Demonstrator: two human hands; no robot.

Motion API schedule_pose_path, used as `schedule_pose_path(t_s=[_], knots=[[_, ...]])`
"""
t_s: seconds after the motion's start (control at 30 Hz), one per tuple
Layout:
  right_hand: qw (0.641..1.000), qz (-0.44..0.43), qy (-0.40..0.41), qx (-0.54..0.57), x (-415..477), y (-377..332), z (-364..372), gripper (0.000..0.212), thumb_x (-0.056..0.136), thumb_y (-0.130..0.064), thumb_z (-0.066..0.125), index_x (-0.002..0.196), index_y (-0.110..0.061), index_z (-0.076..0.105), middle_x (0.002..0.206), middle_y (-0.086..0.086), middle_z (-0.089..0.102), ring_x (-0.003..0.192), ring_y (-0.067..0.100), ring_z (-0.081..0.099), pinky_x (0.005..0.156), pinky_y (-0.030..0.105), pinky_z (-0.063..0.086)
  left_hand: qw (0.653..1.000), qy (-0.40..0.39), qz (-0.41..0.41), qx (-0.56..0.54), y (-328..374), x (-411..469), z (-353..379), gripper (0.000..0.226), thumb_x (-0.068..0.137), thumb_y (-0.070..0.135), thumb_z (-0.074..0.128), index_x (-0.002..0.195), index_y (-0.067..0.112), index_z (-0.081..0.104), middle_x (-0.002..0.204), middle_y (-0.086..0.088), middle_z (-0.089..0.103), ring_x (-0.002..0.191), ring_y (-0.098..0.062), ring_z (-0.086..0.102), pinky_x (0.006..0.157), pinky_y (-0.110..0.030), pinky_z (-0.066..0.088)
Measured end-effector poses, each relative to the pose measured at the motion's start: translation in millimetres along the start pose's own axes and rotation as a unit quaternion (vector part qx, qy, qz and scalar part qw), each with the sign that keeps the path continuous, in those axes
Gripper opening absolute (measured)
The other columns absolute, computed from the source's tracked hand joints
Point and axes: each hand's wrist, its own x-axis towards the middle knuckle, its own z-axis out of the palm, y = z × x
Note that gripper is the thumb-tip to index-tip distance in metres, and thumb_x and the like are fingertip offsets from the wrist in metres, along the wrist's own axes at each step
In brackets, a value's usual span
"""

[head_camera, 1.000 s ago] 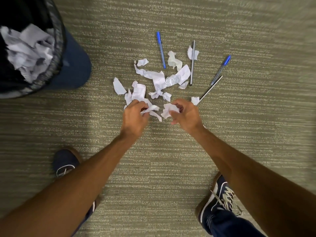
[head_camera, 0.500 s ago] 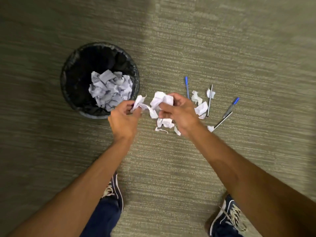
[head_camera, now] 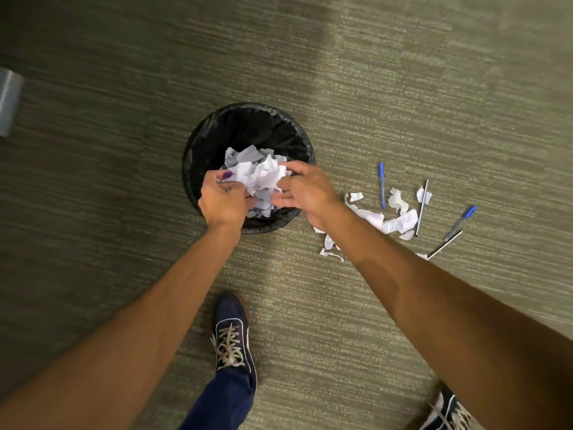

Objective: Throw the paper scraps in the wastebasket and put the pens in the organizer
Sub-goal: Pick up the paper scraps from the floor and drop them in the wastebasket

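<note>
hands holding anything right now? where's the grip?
Yes. The left hand and right hand together pinch a bunch of paper scraps from opposite sides, over the open wastebasket.

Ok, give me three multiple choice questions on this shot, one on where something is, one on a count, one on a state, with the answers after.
1. Where do the loose paper scraps lie on the carpet?
A. right of the wastebasket
B. left of the wastebasket
C. on the shoe

2. How many pens lie on the floor?
A. one
B. four
C. seven

3. What are the hands doing?
A. resting empty on the floor
B. holding a pen each
C. holding a wad of paper together over the wastebasket

Answers:
1 A, the scraps sit to the right of the wastebasket.
2 B, blue pen, grey pen, blue-capped pen and thin pen.
3 C, left hand and right hand clasp the wad of paper above the wastebasket's opening.
</note>
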Motion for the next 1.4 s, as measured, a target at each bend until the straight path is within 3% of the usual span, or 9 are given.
schedule_pose_path(t_s=[0.33, 0.43, 0.6, 0.67, 0.8, 0.9, 1.1, 1.3, 1.4], knots=[[0.999, -0.021, -0.045, 0.008, -1.4, 2.6, 1.1, 0.049, 0.098, 0.007, 0.045, 0.145, -0.008, 0.047, 0.149, 0.017, 0.046, 0.103, 0.028, 0.067, 0.093, 0.044, 0.058, 0.998, -0.044, 0.044, 0.003, -3.4, 14.7, -3.6, 0.036, 0.097, -0.009, 0.047, 0.118, 0.017, 0.061, 0.113, 0.002, 0.065, 0.095, -0.013, 0.069, 0.07, -0.036, 0.065], [0.997, -0.062, -0.044, -0.024, -10.2, 4.9, -5.5, 0.047, 0.097, 0.009, 0.046, 0.14, -0.008, 0.053, 0.15, 0.014, 0.045, 0.1, 0.026, 0.069, 0.085, 0.045, 0.061, 0.987, -0.053, 0.129, 0.077, -4.8, 10.9, -2.6, 0.043, 0.091, 0.002, 0.047, 0.122, 0.029, 0.062, 0.131, -0.007, 0.063, 0.111, -0.017, 0.068, 0.09, -0.041, 0.061], [0.931, -0.267, 0.095, -0.229, -28.6, 30.2, -36.6, 0.034, 0.091, 0.006, 0.058, 0.121, -0.008, 0.066, 0.126, 0.01, 0.062, 0.084, 0.015, 0.07, 0.069, 0.024, 0.062, 0.911, -0.041, 0.364, 0.188, 3.1, -51.9, 10.6, 0.034, 0.091, -0.001, 0.051, 0.121, 0.006, 0.065, 0.138, -0.013, 0.049, 0.104, -0.013, 0.061, 0.088, -0.01, 0.047], [0.905, -0.295, 0.136, -0.275, -34.7, 47.9, -58.5, 0.036, 0.088, 0.009, 0.059, 0.119, -0.006, 0.067, 0.121, 0.009, 0.063, 0.082, 0.012, 0.068, 0.067, 0.015, 0.058, 0.886, -0.063, 0.413, 0.201, -10.8, -74.6, 15.9, 0.029, 0.089, -0.003, 0.055, 0.116, 0.001, 0.066, 0.132, -0.019, 0.049, 0.1, 0.004, 0.052, 0.085, -0.002, 0.041], [0.891, -0.257, 0.209, -0.31, -39.9, 102.7, -115.7, 0.038, 0.085, 0.009, 0.059, 0.118, -0.007, 0.066, 0.117, 0.008, 0.062, 0.083, 0.016, 0.068, 0.068, 0.032, 0.063, 0.876, -0.151, 0.377, 0.26, -56.0, -104.1, 31.9, 0.034, 0.088, -0.001, 0.063, 0.122, 0.007, 0.063, 0.13, -0.016, 0.048, 0.09, -0.002, 0.054, 0.074, 0.0, 0.045], [0.89, -0.163, 0.214, -0.367, -38.9, 149.9, -161.2, 0.042, 0.087, -0.006, 0.065, 0.129, -0.012, 0.06, 0.128, 0.008, 0.054, 0.101, 0.025, 0.066, 0.087, 0.039, 0.059, 0.865, -0.228, 0.298, 0.332, -93.3, -111.7, 52.0, 0.051, 0.089, 0.015, 0.07, 0.137, 0.012, 0.052, 0.143, -0.011, 0.038, 0.111, -0.019, 0.058, 0.093, -0.032, 0.058], [0.844, 0.008, 0.078, -0.531, -17.5, 222.6, -216.4, 0.087, 0.088, -0.037, 0.071, 0.156, -0.036, 0.016, 0.166, 0.011, 0.001, 0.15, 0.035, 0.022, 0.114, 0.05, 0.034, 0.818, -0.355, 0.132, 0.433, -166.1, -90.5, 104.6, 0.117, 0.075, 0.032, 0.087, 0.159, 0.041, 0.007, 0.166, -0.006, -0.024, 0.153, -0.037, 0.019, 0.117, -0.053, 0.035], [0.802, -0.042, 0.073, -0.592, 35.9, 257.1, -209.1, 0.119, 0.08, -0.036, 0.08, 0.152, -0.048, -0.014, 0.165, 0.015, -0.017, 0.153, 0.038, 0.004, 0.115, 0.062, 0.027, 0.789, -0.288, 0.133, 0.527, -210.3, -49.0, 159.9, 0.136, 0.066, 0.034, 0.092, 0.156, 0.046, -0.009, 0.158, -0.008, -0.043, 0.154, -0.044, 0.0, 0.119, -0.051, 0.027], [0.786, -0.062, 0.079, -0.61, 59.3, 267.5, -204.0, 0.12, 0.081, -0.035, 0.079, 0.152, -0.046, -0.016, 0.163, 0.02, -0.021, 0.152, 0.041, 0.007, 0.108, 0.062, 0.04, 0.74, -0.281, 0.19, 0.581, -221.3, -25.7, 173.6, 0.142, 0.06, 0.042, 0.094, 0.154, 0.05, -0.012, 0.158, -0.011, -0.043, 0.151, -0.052, 0.005, 0.118, -0.059, 0.029]])
